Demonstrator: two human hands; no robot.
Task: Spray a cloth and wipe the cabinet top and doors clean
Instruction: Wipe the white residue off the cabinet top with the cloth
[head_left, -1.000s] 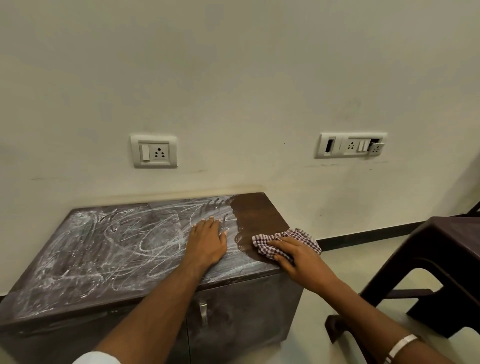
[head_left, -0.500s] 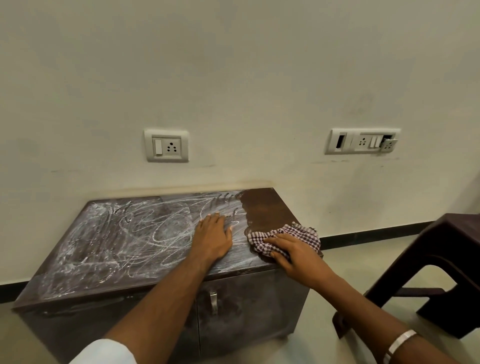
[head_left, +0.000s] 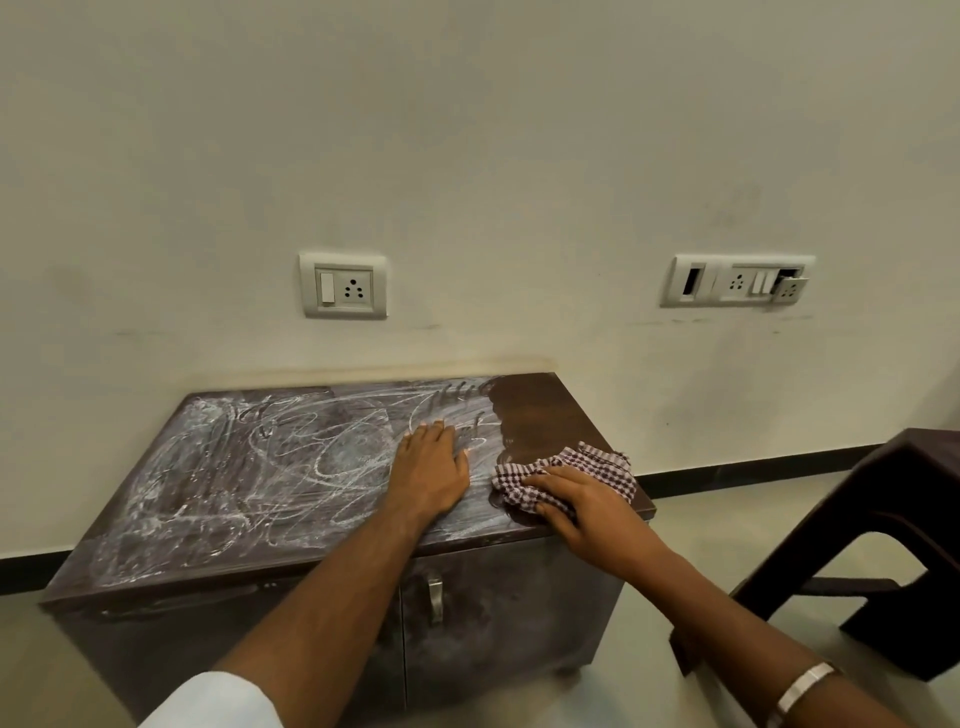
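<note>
cloth (head_left: 566, 475): bunched under right hand (head_left: 587, 506), fingers pressing it down on cabinet top (head_left: 234, 483) near front-right corner | clean brown patch at 12 o'clock of cloth, chalky smears at 9 | left hand (head_left: 428, 475) flat, fingers spread, just beside cloth | doors (head_left: 498, 613) below | stool (head_left: 893, 545) at 3, well apart

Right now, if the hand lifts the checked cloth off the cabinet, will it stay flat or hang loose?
Probably hang loose: the cloth already lies bunched in soft folds under the right hand. It looks thin, so likely light. Pushed, it should drag along the cabinet top, not slide freely.
</note>
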